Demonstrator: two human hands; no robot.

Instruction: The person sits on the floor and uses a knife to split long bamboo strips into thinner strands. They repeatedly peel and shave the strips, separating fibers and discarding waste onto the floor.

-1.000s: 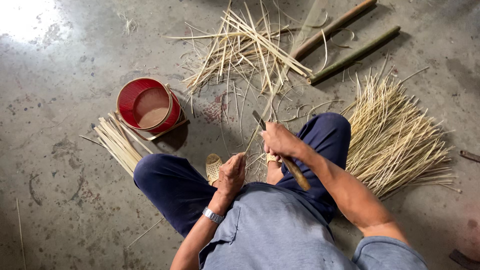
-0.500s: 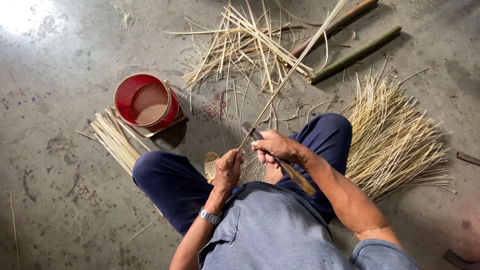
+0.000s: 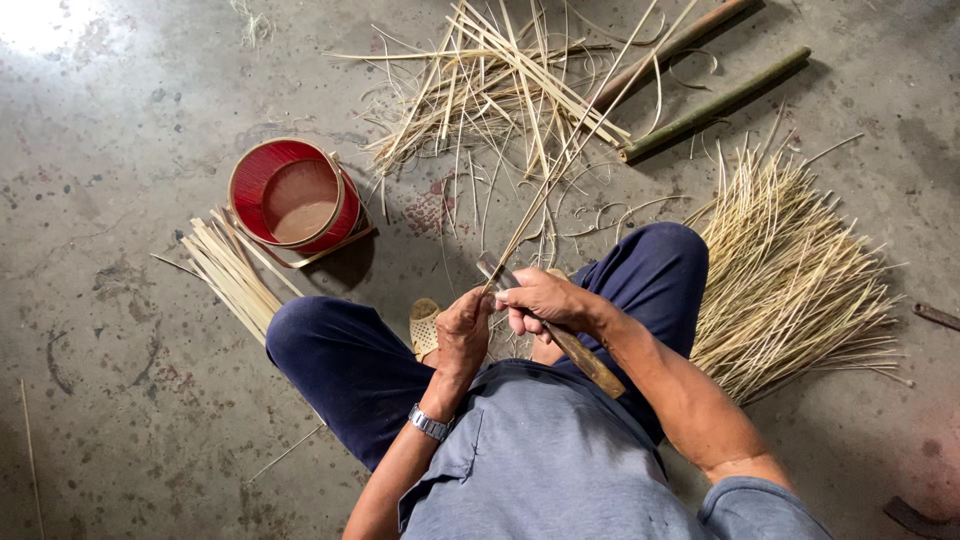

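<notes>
Our left hand pinches the thin bamboo strip, grip closed; our right hand wraps tight around the wooden-handled knife, above the floor.

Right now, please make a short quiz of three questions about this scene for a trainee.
1. True or false: the right hand holds a knife with a wooden handle.
2. What does the left hand pinch?
3. The red basket stands: A) beside the flat strip bundle; B) on the green bamboo pole; C) on the person's knee.

Key: 1 true; 2 a long thin bamboo strip; 3 A.
</notes>
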